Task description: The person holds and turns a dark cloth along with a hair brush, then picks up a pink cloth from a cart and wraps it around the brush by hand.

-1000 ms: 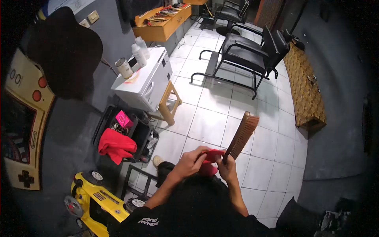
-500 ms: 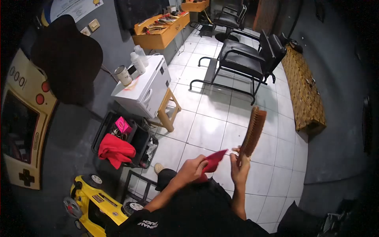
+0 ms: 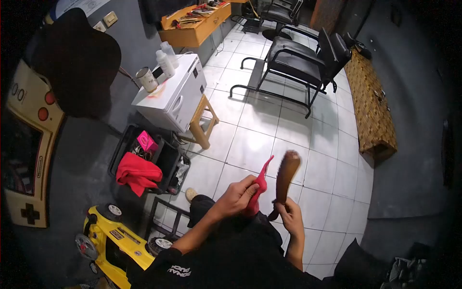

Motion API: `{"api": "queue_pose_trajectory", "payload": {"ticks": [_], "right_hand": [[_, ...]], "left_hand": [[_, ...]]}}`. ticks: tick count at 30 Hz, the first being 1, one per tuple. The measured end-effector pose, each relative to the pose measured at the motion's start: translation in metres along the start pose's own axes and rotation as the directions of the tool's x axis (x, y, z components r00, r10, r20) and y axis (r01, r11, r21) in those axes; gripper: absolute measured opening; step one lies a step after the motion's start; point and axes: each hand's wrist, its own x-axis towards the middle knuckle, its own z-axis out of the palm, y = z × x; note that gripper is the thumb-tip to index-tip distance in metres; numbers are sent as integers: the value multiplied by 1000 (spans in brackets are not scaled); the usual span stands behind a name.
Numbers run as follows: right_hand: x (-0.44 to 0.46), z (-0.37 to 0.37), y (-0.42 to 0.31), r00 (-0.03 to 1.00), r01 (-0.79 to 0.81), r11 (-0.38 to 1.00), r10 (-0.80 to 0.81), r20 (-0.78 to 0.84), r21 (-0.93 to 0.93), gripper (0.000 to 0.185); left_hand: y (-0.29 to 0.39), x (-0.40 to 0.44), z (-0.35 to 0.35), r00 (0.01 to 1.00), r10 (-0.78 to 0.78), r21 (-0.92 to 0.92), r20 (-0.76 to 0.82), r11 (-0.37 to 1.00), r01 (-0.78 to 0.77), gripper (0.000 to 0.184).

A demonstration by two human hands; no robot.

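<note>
Now the left hand (image 3: 239, 195) is grasping a red cloth (image 3: 262, 186); beside that grip, the right hand (image 3: 292, 220) is clenching a bristle brush (image 3: 288, 174), neither being set down.

Brush handle (image 3: 275, 211) partly hidden, poster (image 3: 85, 6) cut off, small tools (image 3: 192, 20) indistinct

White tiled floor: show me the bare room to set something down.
White tiles lie bare between the light wooden stool and black padded chair, and beside the near end of the woven tan bench. Crowded: around the black plastic bin and yellow toy car.
</note>
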Motion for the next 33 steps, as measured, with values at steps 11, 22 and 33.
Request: {"api": "queue_pose_trajectory", "payload": {"ticks": [11,22,33], "right_hand": [[8,5,-32,996,-2,807,-54,77,590,76],[2,53,248,859,-220,726,461,224,-651,75],[6,21,46,924,-378,462,242,296,802,60]], "left_hand": [[38,17,11,998,46,34,-36,998,-44,15],[76,14,-16,927,200,-251,-318,925,-286,8],[65,-8,-18,998,21,-17,-52,1000,-22,9]]}}
